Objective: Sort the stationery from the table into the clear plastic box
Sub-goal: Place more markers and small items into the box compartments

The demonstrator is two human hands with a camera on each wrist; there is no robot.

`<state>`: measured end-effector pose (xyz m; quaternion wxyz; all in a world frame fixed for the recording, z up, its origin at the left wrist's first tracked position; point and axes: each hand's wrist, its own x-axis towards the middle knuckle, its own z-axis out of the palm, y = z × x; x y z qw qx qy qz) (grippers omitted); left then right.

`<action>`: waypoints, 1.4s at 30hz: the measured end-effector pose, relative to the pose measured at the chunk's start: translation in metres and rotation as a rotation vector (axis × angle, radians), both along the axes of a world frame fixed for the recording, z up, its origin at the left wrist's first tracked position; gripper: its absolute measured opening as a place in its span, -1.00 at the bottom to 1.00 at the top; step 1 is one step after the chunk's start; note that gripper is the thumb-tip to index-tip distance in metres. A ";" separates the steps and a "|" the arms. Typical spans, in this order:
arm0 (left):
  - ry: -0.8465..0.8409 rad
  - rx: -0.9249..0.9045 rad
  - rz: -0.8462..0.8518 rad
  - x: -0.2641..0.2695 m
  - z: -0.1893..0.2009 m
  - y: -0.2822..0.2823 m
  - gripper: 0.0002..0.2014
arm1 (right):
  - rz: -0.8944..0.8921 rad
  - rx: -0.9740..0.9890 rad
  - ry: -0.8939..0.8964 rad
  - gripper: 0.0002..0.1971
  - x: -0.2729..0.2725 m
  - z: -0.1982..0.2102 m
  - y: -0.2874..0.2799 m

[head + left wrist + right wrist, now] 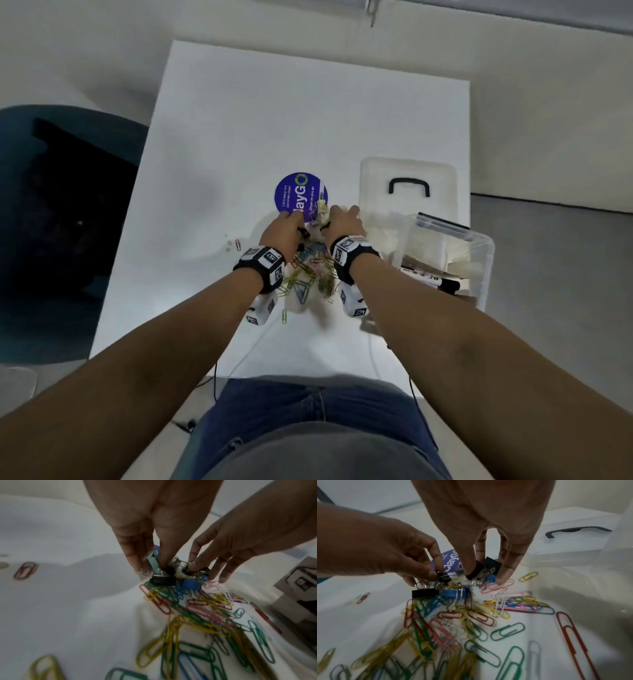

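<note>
A heap of black and blue binder clips (pixel 163 580) lies on the white table (pixel 239 137), just beyond a spread of coloured paper clips (pixel 308 274). My left hand (pixel 154 569) pinches a black binder clip from the heap between thumb and fingers. My right hand (pixel 481 574) reaches down beside it, its fingertips closed around other black binder clips (pixel 476 570). A loose black clip (pixel 424 593) and a blue one (pixel 455 593) sit on the table below both hands. The clear plastic box (pixel 486 260) stands just right of my right wrist.
Inside the box lie black markers (pixel 431 279). Its lid (pixel 376 178), with a black handle, rests behind it. A round purple sticker (pixel 294 195) sits under the far side of the heap. A stray red paper clip (pixel 237 245) lies to the left.
</note>
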<state>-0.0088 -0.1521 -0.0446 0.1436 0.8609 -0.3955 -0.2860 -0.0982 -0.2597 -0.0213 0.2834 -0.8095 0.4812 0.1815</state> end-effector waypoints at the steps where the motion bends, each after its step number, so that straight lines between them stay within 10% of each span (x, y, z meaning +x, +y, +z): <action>1: 0.021 -0.042 0.032 0.001 -0.002 0.004 -0.74 | 0.011 0.001 -0.005 -0.65 0.000 -0.002 -0.002; 12: 0.127 -0.129 0.222 -0.005 -0.002 0.033 -0.84 | -0.376 0.162 -0.360 -0.87 -0.013 0.002 -0.003; 19: -0.012 0.044 0.008 -0.016 -0.011 0.033 -0.69 | -0.875 0.767 -0.758 -0.81 -0.023 0.015 0.021; 23: -0.006 0.027 0.053 -0.014 -0.009 0.033 -0.76 | -0.876 0.926 -0.805 -0.93 -0.030 0.031 0.027; 32: 0.039 -0.311 0.223 -0.031 0.061 0.012 -0.80 | -0.513 0.632 -0.744 -0.87 -0.088 0.080 -0.015; 36: 0.176 -0.364 0.035 -0.077 0.103 -0.038 -0.80 | -0.581 0.512 -0.802 -0.82 -0.140 0.100 -0.051; 42: 0.135 -0.226 -0.241 -0.142 0.115 -0.106 -0.78 | -0.369 0.158 -0.429 -0.66 -0.182 0.092 -0.083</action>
